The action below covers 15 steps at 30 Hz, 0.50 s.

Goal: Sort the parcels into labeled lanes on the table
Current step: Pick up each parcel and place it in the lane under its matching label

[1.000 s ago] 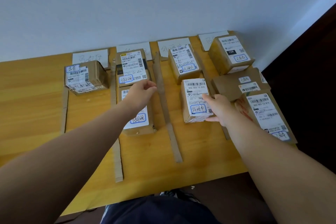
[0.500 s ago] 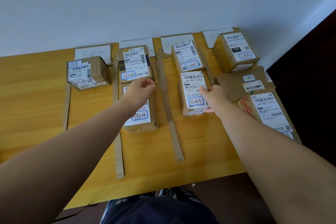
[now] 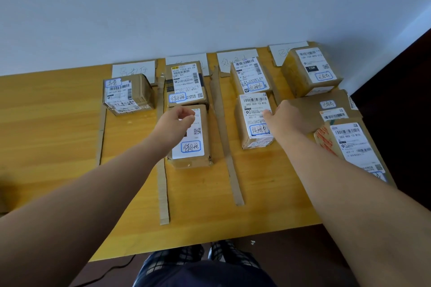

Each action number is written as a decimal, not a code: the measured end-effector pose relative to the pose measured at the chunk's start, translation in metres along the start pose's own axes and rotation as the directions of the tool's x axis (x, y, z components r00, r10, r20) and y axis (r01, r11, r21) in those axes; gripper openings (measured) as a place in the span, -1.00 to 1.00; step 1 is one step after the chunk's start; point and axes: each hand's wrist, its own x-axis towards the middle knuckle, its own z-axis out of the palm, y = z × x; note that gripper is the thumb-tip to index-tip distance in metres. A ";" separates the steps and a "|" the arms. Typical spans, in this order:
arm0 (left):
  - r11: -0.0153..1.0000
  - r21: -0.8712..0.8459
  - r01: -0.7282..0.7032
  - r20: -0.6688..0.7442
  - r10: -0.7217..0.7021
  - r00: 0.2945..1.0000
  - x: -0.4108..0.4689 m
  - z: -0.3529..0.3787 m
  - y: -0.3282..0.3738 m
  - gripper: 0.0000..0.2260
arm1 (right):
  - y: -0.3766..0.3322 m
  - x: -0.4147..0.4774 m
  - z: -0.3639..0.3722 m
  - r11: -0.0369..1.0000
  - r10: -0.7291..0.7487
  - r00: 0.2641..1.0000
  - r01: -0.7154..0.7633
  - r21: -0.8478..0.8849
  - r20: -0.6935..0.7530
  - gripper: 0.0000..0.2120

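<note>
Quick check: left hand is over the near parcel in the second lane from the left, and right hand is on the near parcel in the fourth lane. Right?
Not quite. The head view shows the right hand on the near parcel of the third lane, not the fourth. The left hand is over the near parcel in the second lane, as you said.

Bench (image 3: 58,142): smooth, satin yellow wood. Parcels (image 3: 137,91): matt brown cardboard; white paper labels (image 3: 190,147). Lane strips (image 3: 163,193): raw cardboard.
</note>
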 end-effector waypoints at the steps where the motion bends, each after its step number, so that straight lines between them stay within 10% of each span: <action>1: 1.000 -0.001 -0.005 -0.007 0.005 1.000 -0.002 -0.003 0.000 -0.86 | -0.002 -0.003 -0.002 1.000 -0.024 1.000 0.024 -0.004 -0.020 -0.66; 15: 0.988 0.004 -0.154 -0.096 0.154 0.983 -0.048 -0.113 -0.023 -0.85 | -0.104 -0.094 -0.015 0.877 -0.363 0.928 0.369 0.307 -0.081 -0.75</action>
